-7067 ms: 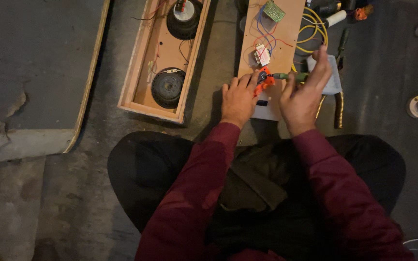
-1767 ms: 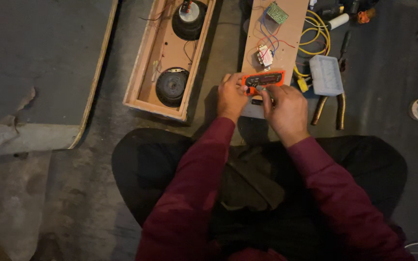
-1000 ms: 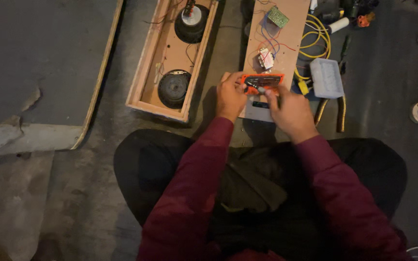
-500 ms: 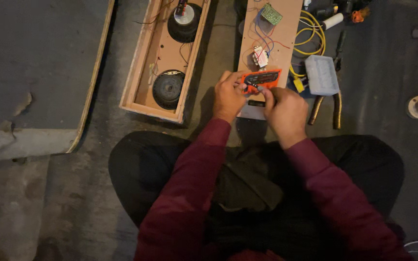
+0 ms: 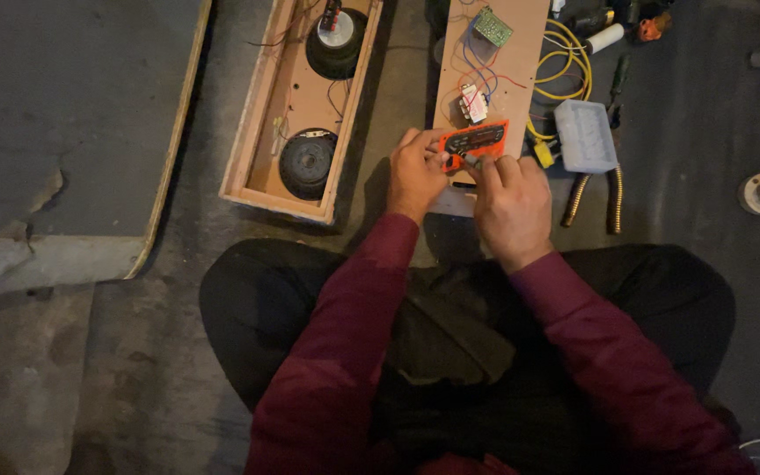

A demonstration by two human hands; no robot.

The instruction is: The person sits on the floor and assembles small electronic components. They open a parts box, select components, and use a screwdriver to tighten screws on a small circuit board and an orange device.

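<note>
Two hands on one part: your left hand (image 5: 415, 171) and right hand (image 5: 510, 204) both pinch the small orange rectangular panel with a dark display strip (image 5: 475, 141).
Where it sits: just above the near end of the long bare wooden board (image 5: 521, 62), straight in front of your crossed legs.
Left hand: fingers closed on the panel's left end.
Right hand: fingertips curled on its lower edge near the middle; whether a tool is pinched there you cannot tell from this view.
How it will handle: likely light, stiff and thin, and fragile at the display and wherever wires join it, so grip by the plastic edges, not the face.
Wiring: red and blue leads (image 5: 477, 66) run up the board to a small green circuit board (image 5: 492, 26); pulling could strain them.
Beside the board: coiled yellow cable (image 5: 565, 75), a pale translucent plastic parts box (image 5: 585, 135), pliers with dark ribbed handles (image 5: 593, 195).
To your left: an open wooden speaker cabinet (image 5: 261, 132) with two round black speaker cones (image 5: 306, 163).
Surface: rough grey concrete floor (image 5: 63, 378), dim light, and a flat dark slab (image 5: 63, 105) lying far left.
</note>
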